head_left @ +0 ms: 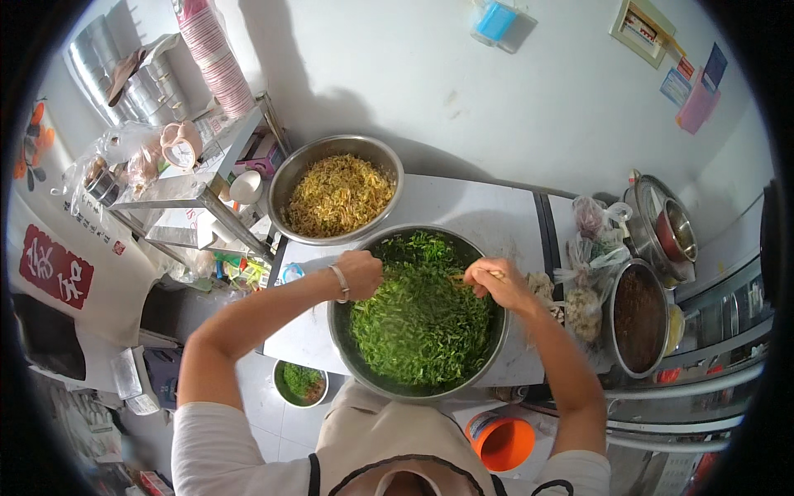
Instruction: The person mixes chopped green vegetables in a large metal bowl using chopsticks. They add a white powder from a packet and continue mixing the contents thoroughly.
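Observation:
A large steel bowl (347, 347) full of chopped green vegetables (422, 318) stands on the white table right in front of me. My left hand (361, 273), a bracelet on its wrist, grips the bowl's left rim. Over the greens at the bowl's right side, my right hand (494, 283) is closed on wooden chopsticks (460, 278) whose tips point left into the greens.
A second steel bowl (299, 163) of yellow shredded food sits behind. On the right are plastic bags (591, 248), a pot of dark filling (638, 318) and a steel pot (662, 227). A rack (178, 194) stands left. A small bowl of greens (300, 384) and an orange bucket (500, 442) lie below.

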Demonstrator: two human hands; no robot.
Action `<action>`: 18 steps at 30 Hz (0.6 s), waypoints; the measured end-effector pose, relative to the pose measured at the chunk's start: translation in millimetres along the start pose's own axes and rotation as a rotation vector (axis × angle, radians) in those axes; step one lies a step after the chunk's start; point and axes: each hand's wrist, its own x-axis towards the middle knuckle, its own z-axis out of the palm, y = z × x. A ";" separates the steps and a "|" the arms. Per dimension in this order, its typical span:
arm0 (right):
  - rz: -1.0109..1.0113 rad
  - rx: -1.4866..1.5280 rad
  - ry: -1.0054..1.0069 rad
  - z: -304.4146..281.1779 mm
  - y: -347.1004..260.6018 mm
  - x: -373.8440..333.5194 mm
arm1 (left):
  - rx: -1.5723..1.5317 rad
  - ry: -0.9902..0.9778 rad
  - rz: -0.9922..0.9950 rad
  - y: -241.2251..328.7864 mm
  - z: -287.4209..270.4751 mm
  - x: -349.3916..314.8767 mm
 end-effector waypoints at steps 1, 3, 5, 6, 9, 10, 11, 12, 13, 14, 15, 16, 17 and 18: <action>-0.036 -0.021 0.002 -4.3 -18.8 -14.3 | -0.061 0.053 -0.018 -1.9 -4.9 -12.1; -0.091 -0.091 0.027 -8.0 -43.6 -37.5 | -0.023 0.098 -0.079 1.0 -20.6 -32.6; -0.137 -0.203 0.066 -13.4 -54.4 -52.8 | 0.098 0.027 -0.112 6.7 -35.8 -42.4; -0.205 -0.376 0.109 -16.0 -47.4 -56.6 | 0.117 0.002 -0.157 8.1 -33.0 -42.7; -0.233 -0.597 0.220 -12.7 2.5 -53.5 | 0.127 -0.161 -0.270 17.1 -22.3 -34.5; -0.140 -0.470 0.242 -6.8 20.6 -48.9 | 0.095 -0.145 -0.286 15.3 -15.3 -29.9; -0.051 -0.344 0.259 -0.7 37.9 -41.4 | 0.060 -0.127 -0.306 9.5 -0.5 -21.5; -0.003 -0.153 0.300 4.8 59.7 -31.3 | 0.028 -0.108 -0.320 3.3 13.2 -9.7; 0.045 0.036 0.343 9.2 82.0 -20.7 | -0.057 -0.089 -0.309 -3.0 20.1 2.6; 0.087 0.226 0.377 12.9 96.6 -10.3 | -0.132 -0.052 -0.308 -9.8 27.6 15.7; 0.092 0.307 0.350 15.6 102.6 0.0 | -0.209 -0.018 -0.308 -16.4 36.8 27.7; 0.098 0.388 0.323 17.9 103.1 11.5 | -0.287 0.015 -0.307 -21.7 47.5 38.5; 0.104 0.468 0.296 20.2 103.0 18.5 | -0.278 0.081 -0.248 -25.2 58.2 49.4; 0.082 0.436 0.281 22.5 97.9 19.5 | -0.275 0.086 -0.201 -24.4 57.8 50.3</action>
